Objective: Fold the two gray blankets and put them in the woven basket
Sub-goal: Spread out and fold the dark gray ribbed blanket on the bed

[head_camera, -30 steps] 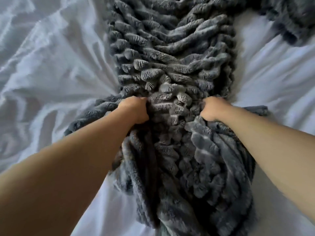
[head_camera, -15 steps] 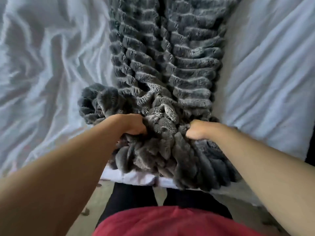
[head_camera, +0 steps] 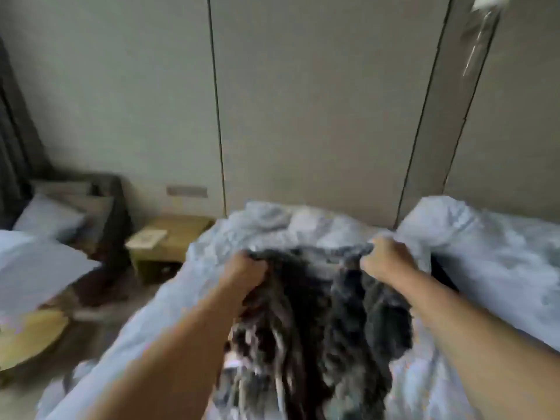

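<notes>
- The left hand (head_camera: 245, 271) and right hand (head_camera: 385, 257), fingers curled into fists, each grip the top edge of the gray blanket (head_camera: 327, 322) at frame centre.
- The blurred blanket hangs down between the forearms, over the pale bed sheet (head_camera: 500, 253).
- A wooden nightstand (head_camera: 169, 237) stands centre left.

We grip the blanket (head_camera: 318, 313) along its top edge, our left hand (head_camera: 245, 269) at its left and our right hand (head_camera: 386, 257) at its right. It hangs between our forearms, in front of the bed (head_camera: 500, 262), whose sheets spread behind it and to both sides. Wall panels (head_camera: 318, 116) stand behind the bed. A low box (head_camera: 172, 234) sits left of the bed by the wall, a pillow (head_camera: 48, 219) farther left, and a round table (head_camera: 30, 331) nearest us on the left.
</notes>
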